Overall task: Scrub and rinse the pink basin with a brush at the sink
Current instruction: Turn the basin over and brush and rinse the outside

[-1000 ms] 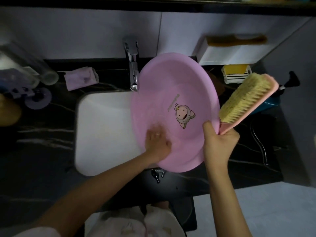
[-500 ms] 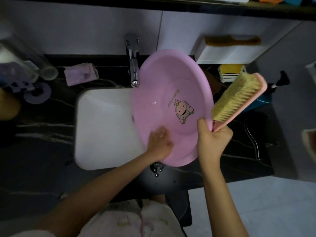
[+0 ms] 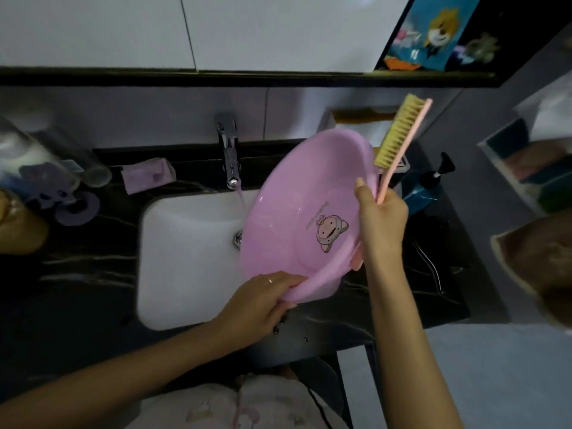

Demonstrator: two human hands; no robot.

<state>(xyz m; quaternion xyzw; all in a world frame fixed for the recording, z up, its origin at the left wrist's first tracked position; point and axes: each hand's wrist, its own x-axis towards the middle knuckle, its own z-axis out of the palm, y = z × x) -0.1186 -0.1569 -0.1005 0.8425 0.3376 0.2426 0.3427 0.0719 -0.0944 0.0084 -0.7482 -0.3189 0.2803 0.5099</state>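
One white sink (image 3: 185,258) is lying sunk in the dark counter (image 3: 77,289) and, as far as this view is showing, is holding no standing water, only its drain (image 3: 237,238) near the middle; the pink basin (image 3: 284,218) is hanging over the sink's right half, tipped steeply with its open side facing left and toward the viewer, a cartoon sticker (image 3: 331,232) showing on its bottom and nothing visibly pooling inside; it is looking like thin moulded plastic, so I am judging it light, a little springy and, being wet, slippery, with the rolled rim offering the surest hold at two opposite points; the brush (image 3: 397,134) is standing up at the basin's far right, bristles facing left, its slim pink handle probably stiff and light; the tap (image 3: 230,153) at the far edge is running, its stream (image 3: 242,201) falling just beside the basin's left rim, though whether it is touching the rim I cannot tell; the right hand (image 3: 380,218) is clamping the brush handle and the basin's right rim together, thumb lying along the inner wall, a shared grip that I am judging the weaker one; the left hand (image 3: 260,301) is gripping the near rim, fingers curling over the edge.
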